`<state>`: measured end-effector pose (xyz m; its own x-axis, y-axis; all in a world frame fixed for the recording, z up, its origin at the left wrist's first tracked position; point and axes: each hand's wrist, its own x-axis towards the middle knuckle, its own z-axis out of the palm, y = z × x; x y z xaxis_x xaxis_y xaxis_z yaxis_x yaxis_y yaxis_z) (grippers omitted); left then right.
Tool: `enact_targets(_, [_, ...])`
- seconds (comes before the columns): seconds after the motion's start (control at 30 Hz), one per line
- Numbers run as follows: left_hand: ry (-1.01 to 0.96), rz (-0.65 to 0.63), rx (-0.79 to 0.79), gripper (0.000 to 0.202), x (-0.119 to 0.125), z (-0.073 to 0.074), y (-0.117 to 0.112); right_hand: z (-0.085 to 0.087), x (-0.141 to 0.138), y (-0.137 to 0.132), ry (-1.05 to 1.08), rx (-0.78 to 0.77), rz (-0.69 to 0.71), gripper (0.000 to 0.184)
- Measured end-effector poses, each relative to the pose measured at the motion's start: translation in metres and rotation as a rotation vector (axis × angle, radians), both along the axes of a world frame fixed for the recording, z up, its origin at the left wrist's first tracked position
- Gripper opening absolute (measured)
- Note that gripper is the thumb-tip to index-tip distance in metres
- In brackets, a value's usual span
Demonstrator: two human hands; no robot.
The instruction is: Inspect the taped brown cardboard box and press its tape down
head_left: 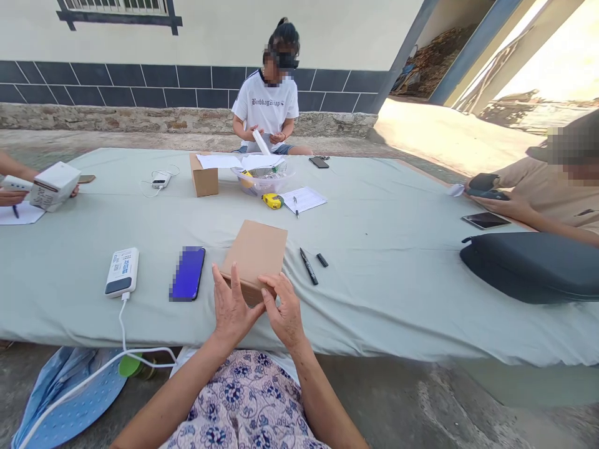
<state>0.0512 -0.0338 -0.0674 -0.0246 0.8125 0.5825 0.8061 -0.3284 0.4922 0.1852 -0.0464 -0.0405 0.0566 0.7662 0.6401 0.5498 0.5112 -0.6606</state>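
Note:
A closed brown cardboard box (259, 246) lies on the cloth in front of me, slightly turned. My left hand (233, 308) grips its near left corner, fingers raised along the side and thumb across the near face. With bent fingers on the near top edge and the thumb below, my right hand (283, 308) holds the near right corner. The two thumbs almost meet at the near face. Right of the box lie an uncapped black marker (309, 267) and its cap (322, 260). A phone (188, 274) with a blue screen is to the left.
A white power bank (121, 272) trails a cable over the table's near edge. Farther back are another cardboard box (204, 178), a clear plastic basin (269, 183) and a yellow tape measure (272, 201). A black case (528, 268) lies right. Other people sit around the table.

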Motion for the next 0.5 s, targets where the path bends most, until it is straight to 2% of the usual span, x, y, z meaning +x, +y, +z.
enact_targets(0.23, [0.058,0.057,0.034,0.096,0.007,0.002,0.01,-0.005,-0.01,0.002,-0.084,0.073,-0.065,0.031])
enact_targets(0.5, [0.105,0.083,-0.055,0.072,0.014,0.01,0.0,-0.01,-0.02,0.003,-0.04,0.075,-0.128,0.033])
